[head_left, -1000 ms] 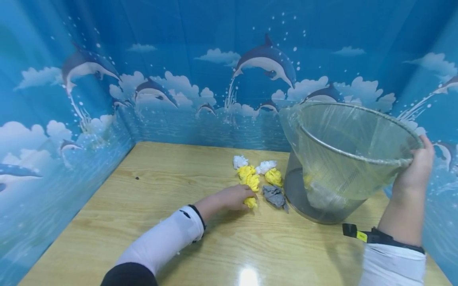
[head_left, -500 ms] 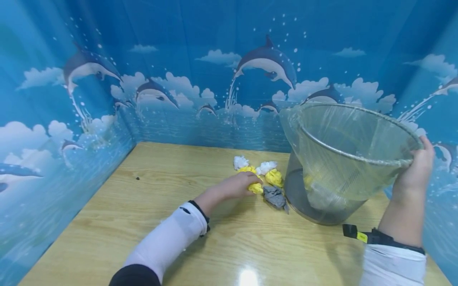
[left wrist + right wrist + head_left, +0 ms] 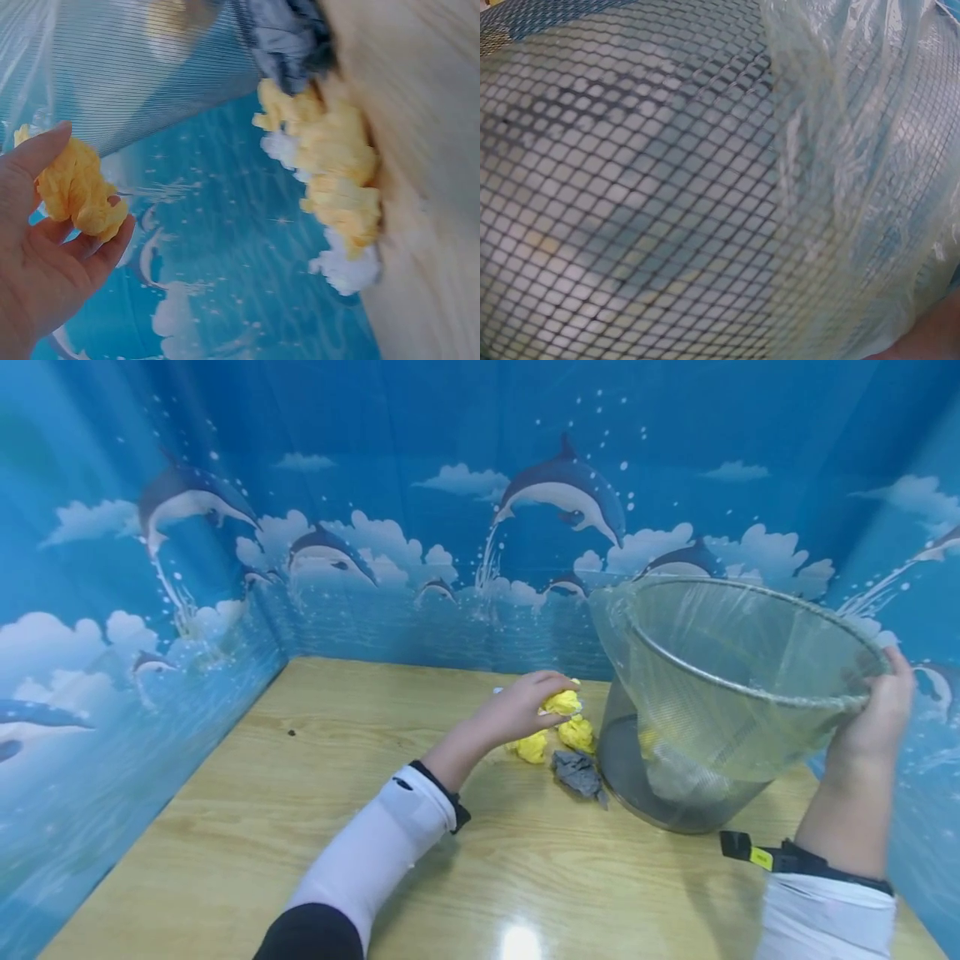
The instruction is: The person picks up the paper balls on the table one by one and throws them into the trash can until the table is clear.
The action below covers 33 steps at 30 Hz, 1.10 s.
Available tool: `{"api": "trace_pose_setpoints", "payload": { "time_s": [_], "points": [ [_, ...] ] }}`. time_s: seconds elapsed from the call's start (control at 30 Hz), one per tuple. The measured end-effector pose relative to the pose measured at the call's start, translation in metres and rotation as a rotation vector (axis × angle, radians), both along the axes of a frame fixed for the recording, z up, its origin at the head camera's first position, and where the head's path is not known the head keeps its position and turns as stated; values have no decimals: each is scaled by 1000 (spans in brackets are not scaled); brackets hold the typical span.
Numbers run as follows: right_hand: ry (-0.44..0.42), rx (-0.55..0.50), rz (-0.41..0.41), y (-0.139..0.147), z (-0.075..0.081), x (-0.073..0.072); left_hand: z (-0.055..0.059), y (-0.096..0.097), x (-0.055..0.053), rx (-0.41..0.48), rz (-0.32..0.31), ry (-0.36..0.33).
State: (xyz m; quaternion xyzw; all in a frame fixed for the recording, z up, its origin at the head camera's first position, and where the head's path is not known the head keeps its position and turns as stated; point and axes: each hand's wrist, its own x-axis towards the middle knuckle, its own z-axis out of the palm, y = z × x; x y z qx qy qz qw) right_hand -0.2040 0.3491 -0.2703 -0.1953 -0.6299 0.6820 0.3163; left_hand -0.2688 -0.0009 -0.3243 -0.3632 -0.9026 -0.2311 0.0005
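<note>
My left hand (image 3: pixel 517 712) holds a crumpled ball of yellow paper (image 3: pixel 562 702) between thumb and fingers, raised above the table; the left wrist view shows this ball (image 3: pixel 75 187) well. More yellow balls (image 3: pixel 530 747) lie below the hand, one (image 3: pixel 576 733) close to the bin. A grey crumpled paper (image 3: pixel 577 773) sits by the bin's base. White paper balls, mostly hidden by the hand in the head view, show in the left wrist view, one white ball (image 3: pixel 349 266) at the row's end. My right hand (image 3: pixel 870 722) grips the rim of a mesh wastebasket (image 3: pixel 690 793), tilting it leftward.
A thin translucent yellowish liner (image 3: pixel 705 727) hangs over the bin's rim, with pale and yellow shapes showing through it. The wooden table (image 3: pixel 337 710) meets a blue dolphin-print curtain (image 3: pixel 390 610) on its back and sides. A small dark spot (image 3: pixel 292 732) marks the table at left.
My left hand has lifted the yellow paper ball off the table and moved it up and right toward the bin. The right hand and the tilted bin have stayed put.
</note>
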Motion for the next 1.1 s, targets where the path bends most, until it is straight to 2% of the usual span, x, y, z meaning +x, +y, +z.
{"api": "trace_pose_setpoints", "payload": {
  "time_s": [0.2,0.43,0.6,0.87,1.0,1.1],
  "points": [
    [-7,-39,1,1,2,0,20,9,2,130,19,50],
    [-46,-24,14,-1,1,-1,46,14,2,281,69,122],
    [-21,-27,16,0,1,-1,63,20,0,375,42,117],
    [-12,-16,22,1,1,0,92,39,-1,384,-14,149],
    [5,-31,12,2,3,0,106,51,-3,366,-34,125],
    [-14,-15,9,1,3,0,115,62,-6,342,-34,95]
  ]
}}
